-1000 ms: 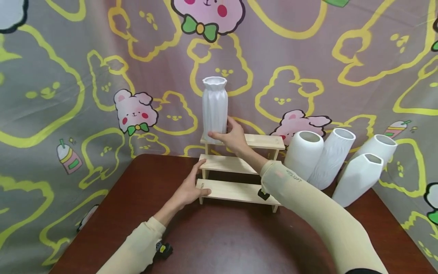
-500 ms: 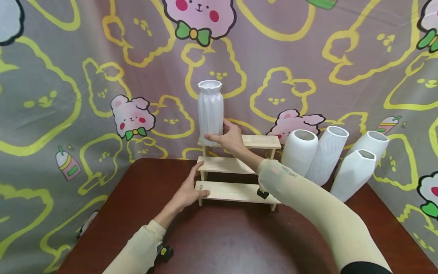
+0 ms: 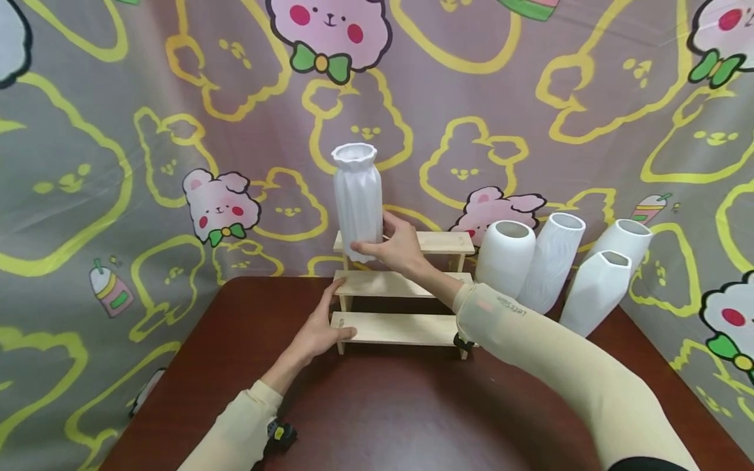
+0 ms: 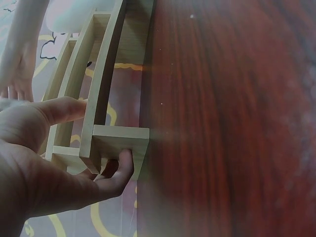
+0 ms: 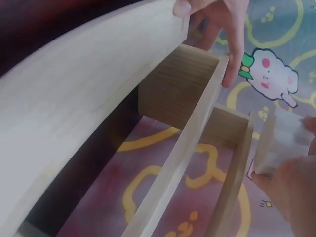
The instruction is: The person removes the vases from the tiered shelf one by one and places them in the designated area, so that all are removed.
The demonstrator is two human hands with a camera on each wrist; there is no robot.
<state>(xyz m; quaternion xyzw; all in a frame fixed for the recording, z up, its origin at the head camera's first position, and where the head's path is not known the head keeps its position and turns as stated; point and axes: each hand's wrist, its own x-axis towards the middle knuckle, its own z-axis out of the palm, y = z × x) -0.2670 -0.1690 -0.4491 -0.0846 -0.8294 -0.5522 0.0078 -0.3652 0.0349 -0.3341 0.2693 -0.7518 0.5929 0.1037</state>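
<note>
My right hand (image 3: 397, 247) grips the lower part of a white fluted vase (image 3: 358, 196) with a ruffled rim, thumb across its front. The vase leans slightly, and its base overlaps the front edge of the three-tier wooden display stand (image 3: 406, 327) at the top shelf's left end. In the right wrist view, the vase (image 5: 284, 140) shows beside the upper shelf's end. My left hand (image 3: 318, 332) holds the stand's left end. Its thumb lies on the bottom shelf in the left wrist view, with a finger (image 4: 123, 175) bent against the side leg.
Several white vases stand together to the right of the stand, among them a smooth round one (image 3: 503, 258) and a faceted one (image 3: 597, 291). The dark red-brown table (image 3: 377, 412) extends in front. A cartoon-print cloth (image 3: 265, 111) hangs behind and along both sides.
The fluted vase has come forward and down from over the top shelf, tilting slightly, in my right hand. My left hand stays on the stand. The head view has shifted a little to the right.
</note>
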